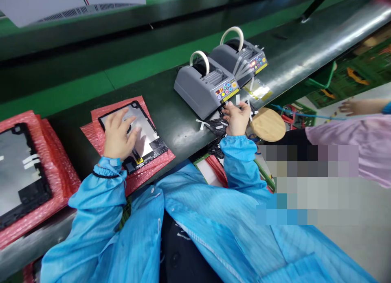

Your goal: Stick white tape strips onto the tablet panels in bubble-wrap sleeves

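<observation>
My left hand (119, 133) lies over a black-framed panel with a silvery back (146, 133), its fingers spread. The panel rests at a slant on red bubble wrap (165, 159). Off to the right, my right hand (237, 119) is at the front of the nearer grey tape dispenser (200, 85), its fingers curled and pinched. A short strip of white tape (238, 99) shows at the fingertips; the exact contact is hard to see. Black cables with white tape tabs (217, 125) lie beside this hand.
A second tape dispenser (241, 55) stands behind the first, with white strips hanging between them. Another framed panel (18, 173) sits on stacked red bubble wrap at left. A round wooden stool top (269, 125) is near my right hand. Another person's arm (363, 108) reaches in from the right.
</observation>
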A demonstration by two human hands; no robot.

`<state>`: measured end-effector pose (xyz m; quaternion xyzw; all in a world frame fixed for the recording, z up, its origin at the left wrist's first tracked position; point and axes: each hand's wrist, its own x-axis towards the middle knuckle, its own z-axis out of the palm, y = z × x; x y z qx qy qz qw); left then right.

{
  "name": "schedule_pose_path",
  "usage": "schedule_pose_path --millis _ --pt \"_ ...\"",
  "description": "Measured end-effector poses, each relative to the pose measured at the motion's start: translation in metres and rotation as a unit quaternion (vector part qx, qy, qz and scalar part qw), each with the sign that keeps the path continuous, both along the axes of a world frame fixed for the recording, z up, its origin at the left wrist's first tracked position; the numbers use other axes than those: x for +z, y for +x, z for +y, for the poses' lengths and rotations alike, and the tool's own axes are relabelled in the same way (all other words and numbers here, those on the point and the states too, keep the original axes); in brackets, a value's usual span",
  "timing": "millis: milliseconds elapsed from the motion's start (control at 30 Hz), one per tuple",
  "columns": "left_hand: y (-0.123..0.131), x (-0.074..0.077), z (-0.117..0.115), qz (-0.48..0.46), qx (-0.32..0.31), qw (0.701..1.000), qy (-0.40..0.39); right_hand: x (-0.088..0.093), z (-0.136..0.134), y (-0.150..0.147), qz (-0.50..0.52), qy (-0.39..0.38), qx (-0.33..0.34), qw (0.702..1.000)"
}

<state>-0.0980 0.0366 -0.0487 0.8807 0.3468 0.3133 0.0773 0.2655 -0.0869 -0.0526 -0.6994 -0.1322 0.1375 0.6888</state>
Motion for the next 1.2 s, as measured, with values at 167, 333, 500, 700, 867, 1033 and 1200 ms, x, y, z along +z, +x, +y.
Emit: schedule_pose_path --millis 167,333,500,700,867,1033,1200 --pt "0.006 -0.003 0.001 -0.013 -0.014 1.000 -0.016 -0.003 -0.001 0.004 -0.042 -0.007 -0.016 0.999" --pt "0.022 0.007 -0.008 -0.023 -0.043 0.998 -0.049 0.017 -0.024 -0.023 -0.130 0.004 0.040 0.991" --pt "0.050 0.031 -0.029 -0.019 -0.116 0.985 -0.128 0.038 -0.027 -0.085 -0.117 0.018 0.285 0.951" --pt "0.050 0.032 -0.033 -0.033 -0.108 0.972 -0.205 0.037 0.009 -0.136 -0.051 -0.021 0.435 0.899" --pt "0.030 0.020 -0.025 -0.049 -0.039 0.968 -0.244 0.031 0.030 -0.143 -0.015 -0.044 0.431 0.901" --pt "0.026 0.017 -0.017 -0.046 -0.022 0.963 -0.266 0.021 0.045 -0.145 0.005 -0.052 0.459 0.887" --pt "0.027 0.009 -0.012 -0.050 -0.020 0.959 -0.279 0.013 0.057 -0.150 0.000 -0.069 0.479 0.875"
